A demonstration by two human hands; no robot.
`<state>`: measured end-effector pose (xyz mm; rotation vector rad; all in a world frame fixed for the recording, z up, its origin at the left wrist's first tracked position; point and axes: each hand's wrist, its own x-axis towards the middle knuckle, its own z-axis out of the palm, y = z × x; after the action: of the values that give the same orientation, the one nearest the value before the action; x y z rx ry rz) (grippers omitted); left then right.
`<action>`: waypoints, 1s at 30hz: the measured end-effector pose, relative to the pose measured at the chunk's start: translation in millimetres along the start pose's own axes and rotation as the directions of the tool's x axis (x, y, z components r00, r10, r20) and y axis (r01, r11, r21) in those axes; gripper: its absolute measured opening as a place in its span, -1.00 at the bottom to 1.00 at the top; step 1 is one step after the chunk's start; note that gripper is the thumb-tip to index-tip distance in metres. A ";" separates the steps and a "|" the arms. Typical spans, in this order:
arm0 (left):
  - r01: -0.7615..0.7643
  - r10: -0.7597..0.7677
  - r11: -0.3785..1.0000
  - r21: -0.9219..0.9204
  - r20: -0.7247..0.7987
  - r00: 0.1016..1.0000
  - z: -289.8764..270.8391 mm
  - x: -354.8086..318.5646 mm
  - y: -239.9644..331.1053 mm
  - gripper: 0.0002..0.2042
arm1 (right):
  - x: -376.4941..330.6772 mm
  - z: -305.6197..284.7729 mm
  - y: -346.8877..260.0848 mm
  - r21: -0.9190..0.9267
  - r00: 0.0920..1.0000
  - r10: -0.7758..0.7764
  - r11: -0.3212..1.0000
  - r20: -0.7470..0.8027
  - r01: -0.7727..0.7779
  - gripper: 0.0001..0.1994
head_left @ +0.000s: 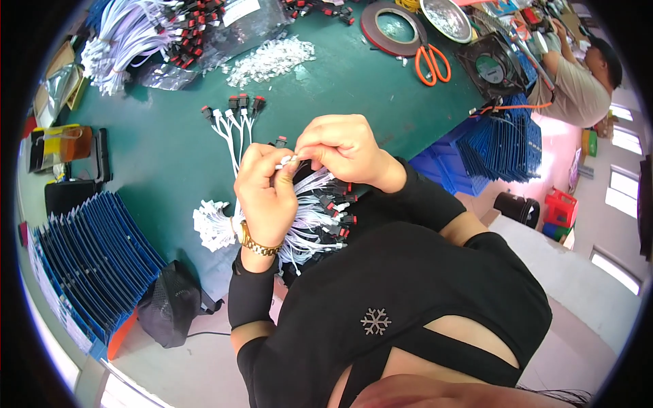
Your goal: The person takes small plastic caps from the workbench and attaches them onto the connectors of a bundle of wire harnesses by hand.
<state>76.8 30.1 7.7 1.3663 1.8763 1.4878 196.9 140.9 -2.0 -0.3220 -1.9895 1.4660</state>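
In front of my chest, my left hand point(264, 197) pinches a small white connector point(284, 162) between thumb and forefinger. My right hand point(347, 148) meets it from the right, its thumb and forefinger closed at the end of the same small piece; the exact contact is too small to see. Beneath both hands lies a bundle of white cables point(309, 224) with black-and-red plugs on its right side and white connectors point(214, 226) on its left. A few separate white cables point(235, 132) with black-and-red plugs point(243, 102) stretch beyond my left hand.
Loose white connectors point(272, 60) are heaped on the green table point(381, 102). Another cable bundle point(129, 41) lies far left. Tape roll point(371, 27), orange-handled scissors point(432, 64) and a black fan point(490, 68) sit far right. Blue racks point(95, 265) flank the table; another person point(578, 81) sits beyond.
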 end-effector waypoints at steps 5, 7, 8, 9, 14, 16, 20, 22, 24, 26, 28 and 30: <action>-0.093 0.096 0.994 0.063 -0.031 0.995 -0.6 1.9 1.7 -0.88 | -5.8 10.1 -1.6 0.078 0.979 0.145 0.988 -0.143 -0.135 -0.95; -0.128 0.134 0.985 0.119 -0.041 0.990 -2.0 0.6 1.1 -0.87 | -4.3 13.4 -7.0 0.098 0.965 0.215 0.974 -0.147 -0.202 -0.95; -0.171 0.180 0.970 0.172 -0.041 0.983 -3.1 0.3 0.4 -0.86 | -3.4 13.5 -7.8 0.129 0.956 0.267 0.959 -0.123 -0.252 -0.96; -0.165 0.174 0.971 0.172 -0.043 0.984 -3.8 0.7 -0.4 -0.86 | -3.0 12.5 -9.0 0.157 0.942 0.320 0.940 -0.104 -0.302 -0.96; -0.069 0.069 0.995 0.073 -0.001 0.998 -9.5 2.9 0.8 -0.89 | -4.1 13.5 3.4 0.136 0.984 0.162 0.979 -0.076 -0.150 -0.96; 0.038 -0.037 0.999 -0.012 0.017 0.999 -9.9 2.8 -0.9 -0.94 | -4.4 14.7 4.9 0.134 0.986 0.148 0.981 -0.078 -0.137 -0.96; 0.145 -0.140 0.983 -0.109 0.050 0.989 -10.1 3.9 -3.6 -0.96 | -5.7 16.8 2.9 0.331 0.958 0.279 0.912 -0.067 -0.242 -0.93; 0.141 -0.136 0.986 -0.091 0.058 0.989 -10.3 4.9 -1.2 -0.95 | -5.6 13.8 4.0 0.435 0.936 0.351 0.847 -0.031 -0.304 -0.90; 0.137 -0.133 0.988 -0.074 0.064 0.989 -10.2 5.0 -0.6 -0.95 | -5.2 9.3 7.8 0.593 0.900 0.431 0.709 0.066 -0.383 -0.84; 0.124 -0.117 0.988 -0.091 0.079 0.990 -10.1 4.0 -1.1 -0.95 | -3.5 3.3 8.5 0.577 0.874 0.471 0.683 0.121 -0.448 -0.85; 0.128 -0.119 0.988 -0.083 0.098 0.988 -9.0 4.4 1.4 -0.95 | -1.1 -3.9 10.5 0.593 0.825 0.521 0.600 0.221 -0.537 -0.89; 0.125 -0.115 0.989 -0.079 0.114 0.987 -8.3 4.4 1.7 -0.95 | -2.4 -3.8 10.5 0.590 0.825 0.516 0.601 0.229 -0.539 -0.90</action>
<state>69.2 29.4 13.4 1.2470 1.7734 1.3890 199.3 146.2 -11.9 -0.6212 -1.3201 2.4395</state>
